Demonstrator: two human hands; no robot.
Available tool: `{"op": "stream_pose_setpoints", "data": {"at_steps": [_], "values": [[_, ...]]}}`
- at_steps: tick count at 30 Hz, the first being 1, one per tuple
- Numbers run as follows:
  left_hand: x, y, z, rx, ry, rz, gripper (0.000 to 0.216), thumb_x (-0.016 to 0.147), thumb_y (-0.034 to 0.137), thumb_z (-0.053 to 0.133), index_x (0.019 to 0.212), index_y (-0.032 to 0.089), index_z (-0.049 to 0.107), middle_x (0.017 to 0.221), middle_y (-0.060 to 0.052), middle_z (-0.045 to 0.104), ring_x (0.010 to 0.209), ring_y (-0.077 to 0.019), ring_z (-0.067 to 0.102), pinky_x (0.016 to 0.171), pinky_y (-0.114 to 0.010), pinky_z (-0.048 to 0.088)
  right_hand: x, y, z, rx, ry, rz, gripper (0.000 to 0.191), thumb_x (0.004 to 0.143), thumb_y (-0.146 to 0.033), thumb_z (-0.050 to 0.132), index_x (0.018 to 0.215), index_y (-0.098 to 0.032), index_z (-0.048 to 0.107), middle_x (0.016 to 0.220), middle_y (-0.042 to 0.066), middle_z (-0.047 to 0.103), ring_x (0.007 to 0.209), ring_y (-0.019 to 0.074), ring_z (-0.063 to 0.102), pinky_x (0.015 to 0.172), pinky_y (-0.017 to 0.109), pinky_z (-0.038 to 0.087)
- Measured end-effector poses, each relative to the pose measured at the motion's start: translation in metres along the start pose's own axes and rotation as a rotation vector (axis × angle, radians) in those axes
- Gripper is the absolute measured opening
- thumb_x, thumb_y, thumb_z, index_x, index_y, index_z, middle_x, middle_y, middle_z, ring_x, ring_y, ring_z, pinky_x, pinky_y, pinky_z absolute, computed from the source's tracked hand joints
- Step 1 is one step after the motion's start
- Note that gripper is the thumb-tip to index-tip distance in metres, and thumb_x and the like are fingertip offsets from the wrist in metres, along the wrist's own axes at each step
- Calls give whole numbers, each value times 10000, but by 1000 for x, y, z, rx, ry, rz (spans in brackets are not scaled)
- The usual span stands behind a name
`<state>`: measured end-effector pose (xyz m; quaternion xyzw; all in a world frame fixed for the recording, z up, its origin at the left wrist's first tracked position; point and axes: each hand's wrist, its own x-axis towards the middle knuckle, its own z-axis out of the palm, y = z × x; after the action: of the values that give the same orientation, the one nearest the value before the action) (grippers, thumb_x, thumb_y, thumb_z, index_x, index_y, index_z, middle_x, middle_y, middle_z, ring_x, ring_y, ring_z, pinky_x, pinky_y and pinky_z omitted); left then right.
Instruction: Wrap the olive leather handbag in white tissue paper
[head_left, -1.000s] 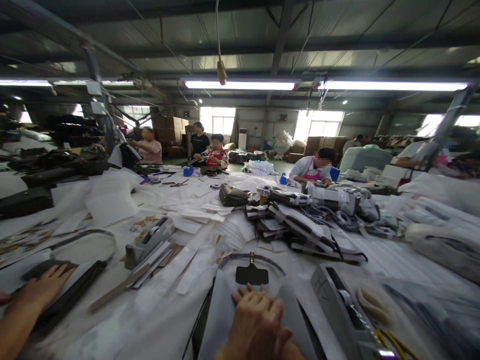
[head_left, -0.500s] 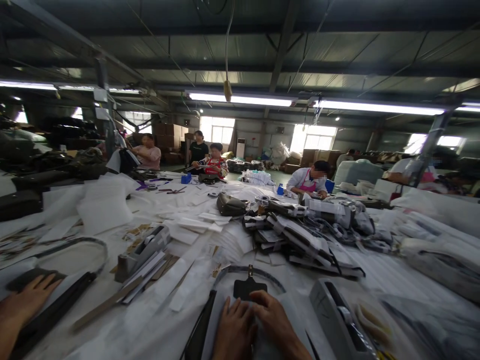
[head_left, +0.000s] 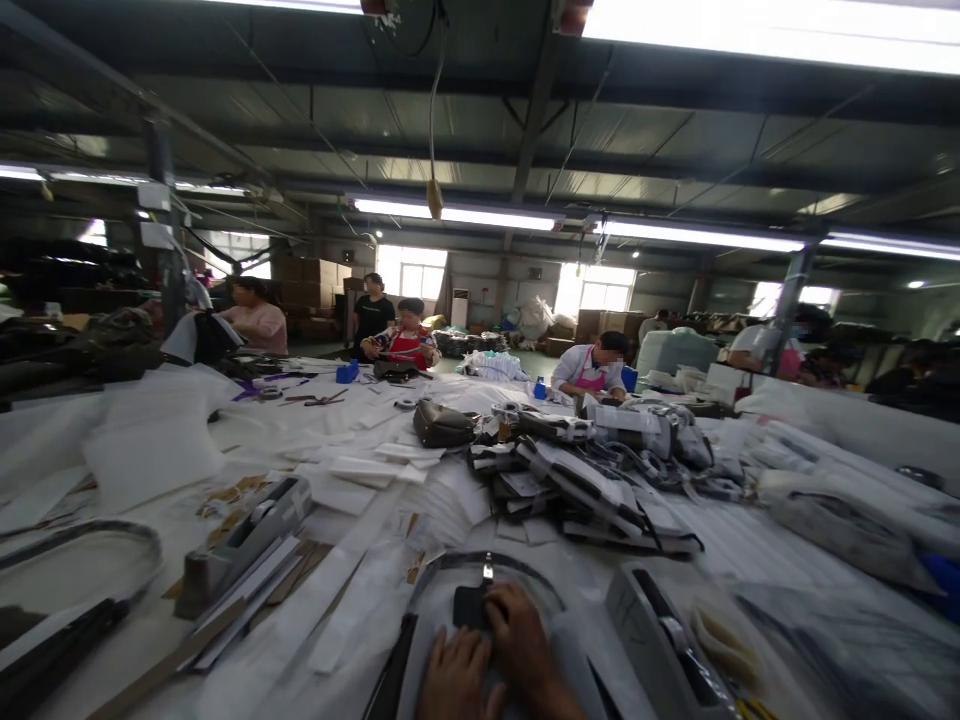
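Your right hand [head_left: 525,645] lies with its fingers curled down over a small flat black tab [head_left: 469,606] with a metal clip at its top, and the fingertips press on the tab's right side and hide that part of it. Whether they pinch it or only hold it flat is hard to tell. Your left hand [head_left: 454,680] rests just beside it, fingers loosely together and flat on a pale grey fabric pouch [head_left: 442,625], gripping nothing that shows; the bottom edge of the view cuts off its wrist and part of its palm.

The tab sits on the pouch at the near edge of the white-covered work table [head_left: 750,540], about midway along it. A thin dark strap [head_left: 499,563] arcs over the tab, its ends passing out of sight beside your hands.

To the right, near the edge, stands a grey tape dispenser [head_left: 660,640], its lower end cut off. Left of the pouch lies another grey tape dispenser [head_left: 240,530] beside loose white paper strips [head_left: 352,610], blurred. Further in, a heap of wrapped dark straps and bags [head_left: 585,470] fills the middle of the table. At the far edge several people [head_left: 592,365] sit at work, too small to make out what they handle.
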<state>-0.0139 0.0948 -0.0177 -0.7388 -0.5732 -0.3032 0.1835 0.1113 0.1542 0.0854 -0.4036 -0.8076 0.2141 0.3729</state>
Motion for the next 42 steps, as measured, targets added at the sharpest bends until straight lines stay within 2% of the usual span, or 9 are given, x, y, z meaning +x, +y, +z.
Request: {"op": "stream_pose_setpoints", "data": {"at_steps": [4, 10, 14, 19, 22, 28, 35, 39, 42], "values": [[2, 4, -5, -40, -60, -214, 240, 932, 257, 510, 1080, 271, 698, 1102, -27, 741, 1030, -207, 691, 973, -349, 507, -7, 39, 5, 74, 111, -9, 187, 867, -195, 487, 856, -215, 673, 881, 78, 700, 861, 246, 659, 811, 350, 507], [35, 33, -71, -114, -359, -486, 319, 966, 175, 384, 969, 200, 702, 1002, -68, 718, 987, -227, 670, 926, -400, 502, -7, 26, -2, 30, 69, -28, 177, 849, -115, 506, 817, -211, 652, 831, 52, 678, 803, 226, 647, 773, 332, 492], [46, 43, -90, -3, -383, -445, 269, 952, 182, 431, 1005, 191, 694, 1018, -86, 688, 986, -260, 640, 926, -452, 477, -10, 21, -8, -103, 55, -23, 145, 840, -109, 565, 836, -213, 666, 850, 44, 700, 852, 228, 650, 800, 314, 475], [38, 43, -87, 53, -275, -364, 261, 961, 189, 438, 960, 207, 698, 955, -52, 688, 992, -241, 622, 1070, -513, 356, -16, 10, -16, -227, -142, 21, 104, 857, -152, 623, 846, -232, 687, 837, 17, 734, 821, 201, 679, 721, 258, 436], [33, 40, -81, 83, -230, -347, 323, 981, 196, 394, 869, 210, 697, 858, -38, 679, 894, -231, 618, 984, -471, 403, -16, 1, -22, -267, -219, 56, 65, 883, -232, 636, 864, -240, 698, 834, 21, 747, 809, 208, 695, 681, 260, 417], [32, 38, -75, 96, -183, -312, 273, 975, 208, 439, 884, 242, 694, 831, -3, 667, 841, -224, 595, 885, -433, 386, -12, -2, -28, -329, -342, 76, 267, 946, -381, 567, 780, -238, 720, 805, 69, 754, 761, 255, 704, 625, 313, 409], [45, 49, -93, 68, -261, -400, 239, 985, 276, 483, 861, 192, 670, 830, -43, 664, 867, -241, 577, 891, -434, 387, -6, 2, -31, -267, -466, 102, 448, 991, -471, 447, 704, -238, 699, 752, 51, 727, 731, 221, 663, 645, 299, 392], [49, 52, -95, 94, -293, -409, 216, 964, 280, 519, 857, 166, 668, 880, -84, 654, 922, -272, 565, 914, -460, 391, -7, 9, -28, -242, -273, 202, 322, 976, -419, 470, 844, -223, 689, 763, 49, 707, 732, 220, 644, 677, 305, 416], [48, 53, -94, 90, -261, -404, 211, 953, 273, 526, 856, 155, 671, 884, -97, 644, 922, -279, 560, 911, -468, 399, -7, 18, -22, -181, -26, 135, 249, 940, -311, 479, 1062, -185, 655, 1026, 97, 705, 976, 252, 625, 886, 362, 439]]}}
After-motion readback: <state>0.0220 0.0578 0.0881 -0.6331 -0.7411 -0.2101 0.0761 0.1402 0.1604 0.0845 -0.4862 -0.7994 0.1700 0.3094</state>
